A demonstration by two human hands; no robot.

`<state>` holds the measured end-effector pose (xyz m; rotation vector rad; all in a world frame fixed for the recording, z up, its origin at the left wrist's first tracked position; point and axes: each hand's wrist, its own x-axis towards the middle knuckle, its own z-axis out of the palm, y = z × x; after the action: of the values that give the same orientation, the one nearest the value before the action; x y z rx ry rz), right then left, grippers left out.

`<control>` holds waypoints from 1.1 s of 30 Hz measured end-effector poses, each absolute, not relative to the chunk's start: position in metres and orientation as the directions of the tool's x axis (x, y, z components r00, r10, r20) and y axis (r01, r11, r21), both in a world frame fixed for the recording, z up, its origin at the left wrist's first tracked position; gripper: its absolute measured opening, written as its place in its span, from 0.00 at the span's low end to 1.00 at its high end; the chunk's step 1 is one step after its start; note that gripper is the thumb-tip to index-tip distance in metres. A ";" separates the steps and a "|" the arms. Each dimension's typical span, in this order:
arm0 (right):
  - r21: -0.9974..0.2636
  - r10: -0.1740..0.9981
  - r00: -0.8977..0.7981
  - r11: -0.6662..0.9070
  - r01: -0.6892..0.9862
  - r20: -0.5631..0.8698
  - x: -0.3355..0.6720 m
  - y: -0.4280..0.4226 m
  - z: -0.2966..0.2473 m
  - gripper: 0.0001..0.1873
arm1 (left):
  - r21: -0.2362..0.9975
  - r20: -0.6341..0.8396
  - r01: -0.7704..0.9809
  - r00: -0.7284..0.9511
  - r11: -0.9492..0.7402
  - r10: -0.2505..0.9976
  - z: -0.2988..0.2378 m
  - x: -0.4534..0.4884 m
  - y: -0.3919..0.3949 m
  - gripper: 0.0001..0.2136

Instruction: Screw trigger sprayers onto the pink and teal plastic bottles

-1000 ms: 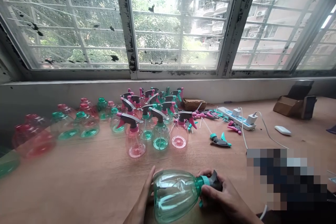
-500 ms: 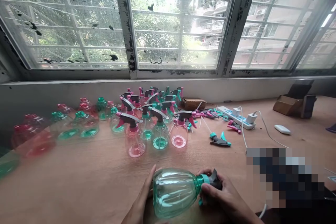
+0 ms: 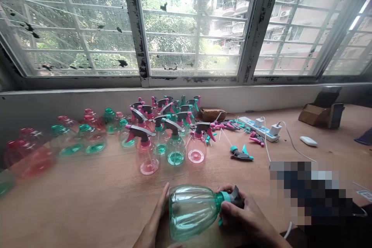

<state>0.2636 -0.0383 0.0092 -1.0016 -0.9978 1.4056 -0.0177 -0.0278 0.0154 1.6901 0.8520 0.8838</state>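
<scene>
Both bare hands are low over the near side of the table (image 3: 87, 205), wrists angled inward. The left hand (image 3: 157, 212) is cupped, one digit stretched upward, its other fingers mostly hidden; the right hand (image 3: 243, 210) grips firmly, thumb pointing left, fingers curled.

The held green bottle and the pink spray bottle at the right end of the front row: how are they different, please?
Colour: the green bottle is tinted green, the pink bottle pink.
Pose: the green bottle is tipped on its side, while the pink bottle stands upright on the table.
Contact: the right hand grips the green bottle's spray head; no hand touches the pink bottle.
Both are see-through.
</scene>
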 end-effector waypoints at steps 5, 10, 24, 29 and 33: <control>-0.957 0.998 -0.039 -0.055 -0.284 -0.046 0.263 -0.039 0.010 0.23 | 0.971 0.154 0.081 0.501 -0.223 0.851 0.008 -0.018 -0.026 0.44; -0.953 0.998 -0.032 -0.065 -0.296 -0.059 0.263 -0.038 0.008 0.24 | 0.960 0.171 0.116 0.480 -0.255 0.861 0.001 -0.016 -0.023 0.42; -0.944 0.997 -0.059 -0.058 -0.326 -0.041 0.264 -0.038 0.009 0.23 | 0.952 0.189 0.120 0.493 -0.282 0.849 0.006 -0.017 -0.026 0.41; -0.948 0.996 -0.088 -0.044 -0.314 -0.018 0.264 -0.038 0.006 0.22 | 0.961 0.186 0.088 0.504 -0.264 0.844 0.007 -0.016 -0.028 0.47; -0.951 0.993 -0.117 -0.050 -0.307 -0.014 0.265 -0.037 0.004 0.22 | 0.965 0.138 0.128 0.500 -0.231 0.855 0.008 -0.019 -0.029 0.46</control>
<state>0.2649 -0.0366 0.0042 -0.9398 -1.0366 1.4477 -0.0192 -0.0286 0.0076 1.6828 0.8464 0.8559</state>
